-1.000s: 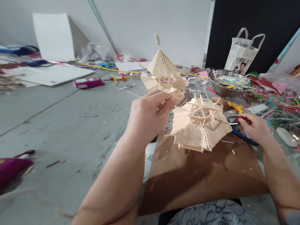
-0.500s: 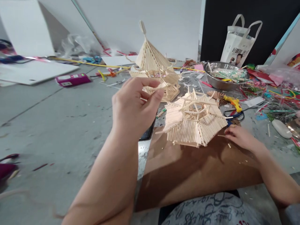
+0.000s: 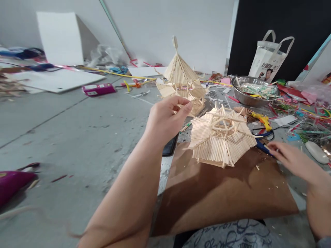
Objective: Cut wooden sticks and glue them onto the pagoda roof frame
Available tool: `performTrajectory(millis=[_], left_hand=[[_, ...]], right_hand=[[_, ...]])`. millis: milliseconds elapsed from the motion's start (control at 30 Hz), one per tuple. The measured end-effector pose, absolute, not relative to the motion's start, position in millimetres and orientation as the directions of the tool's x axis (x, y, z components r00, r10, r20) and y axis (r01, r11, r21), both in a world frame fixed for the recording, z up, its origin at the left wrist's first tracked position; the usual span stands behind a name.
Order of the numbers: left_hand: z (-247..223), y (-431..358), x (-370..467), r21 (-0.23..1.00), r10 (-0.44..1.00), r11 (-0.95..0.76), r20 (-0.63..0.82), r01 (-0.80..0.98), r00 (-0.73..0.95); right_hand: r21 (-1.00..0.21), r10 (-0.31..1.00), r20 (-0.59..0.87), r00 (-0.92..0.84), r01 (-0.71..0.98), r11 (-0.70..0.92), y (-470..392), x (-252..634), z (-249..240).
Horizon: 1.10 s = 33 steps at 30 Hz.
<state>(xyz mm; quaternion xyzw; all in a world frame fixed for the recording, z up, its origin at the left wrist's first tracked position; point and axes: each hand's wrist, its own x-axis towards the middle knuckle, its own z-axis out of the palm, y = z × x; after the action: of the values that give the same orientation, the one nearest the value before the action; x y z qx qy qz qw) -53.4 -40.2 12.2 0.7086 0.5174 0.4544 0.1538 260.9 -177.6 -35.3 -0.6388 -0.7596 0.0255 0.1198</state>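
A roof-shaped model of thin wooden sticks (image 3: 212,151) stands over a brown board, its top ring open. My left hand (image 3: 168,119) reaches to its far left corner, thumb and fingers pinched on a stick that juts out from the roof. The fingertips partly hide the hold. My right hand (image 3: 289,158), to the right of the model, pinches a short thin wooden stick (image 3: 268,147). Just behind those fingers lies a tool with blue handles (image 3: 262,146). Behind my left hand is a pointed wooden-stick pavilion (image 3: 181,70).
Beneath the model lies the brown board (image 3: 232,206), with a dark phone (image 3: 169,147) at its left. A metal bowl of wrapped sticks (image 3: 248,98), a yellow-handled tool (image 3: 262,120) and a white mouse-shaped object (image 3: 316,152) sit right. A purple packet (image 3: 99,89) rests left.
The view has swung left, so the scene sits further right. My right hand has drawn away from the model with its stick. My left hand keeps its place at the roof corner.
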Motion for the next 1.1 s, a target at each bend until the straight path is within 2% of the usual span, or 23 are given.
performTrajectory(millis=[67,167,233,400,533,700,833,933,1100], left_hand=[[15.3,-49.0,-51.8,0.651,0.832,-0.483,0.549,0.586,0.075],[19.5,-67.7,-46.3,0.545,0.755,-0.59,0.634,0.596,0.168],[21.1,-81.2,-41.3,0.441,0.692,-0.671,0.661,0.596,0.29],[21.1,-105.5,-30.9,0.24,0.553,-0.808,0.624,0.539,0.552],[21.4,-109.7,-28.7,0.148,0.492,-0.85,0.569,0.506,0.659],[20.6,-106.9,-26.5,0.126,0.449,-0.88,0.533,0.457,0.717],[15.5,-107.4,-22.5,0.087,0.437,-0.882,0.517,0.463,0.736],[9.8,-107.8,-18.9,0.046,0.492,-0.827,0.54,0.56,0.683],[1.2,-102.7,-11.5,0.036,0.627,-0.663,0.572,0.748,0.528]], right_hand=[[-0.161,0.922,0.323,-0.213,0.948,0.275,-179.2,254.5,-6.4],[-0.05,0.795,0.441,-0.417,0.872,0.486,-166.3,231.3,29.4],[-0.017,0.712,0.452,-0.538,0.792,0.61,-152.7,210.8,43.1],[-0.099,0.617,0.412,-0.671,0.64,0.762,-130.6,172.7,46.2],[-0.146,0.575,0.451,-0.682,0.579,0.802,-124.4,168.5,40.1],[-0.192,0.55,0.429,-0.716,0.523,0.831,-115.4,171.4,37.5],[-0.183,0.51,0.458,-0.728,0.484,0.856,-107.2,172.9,33.6],[-0.168,0.543,0.543,-0.641,0.551,0.818,-100.8,179.2,29.6],[-0.259,0.65,0.622,-0.437,0.668,0.698,-89.6,193.9,20.9]])
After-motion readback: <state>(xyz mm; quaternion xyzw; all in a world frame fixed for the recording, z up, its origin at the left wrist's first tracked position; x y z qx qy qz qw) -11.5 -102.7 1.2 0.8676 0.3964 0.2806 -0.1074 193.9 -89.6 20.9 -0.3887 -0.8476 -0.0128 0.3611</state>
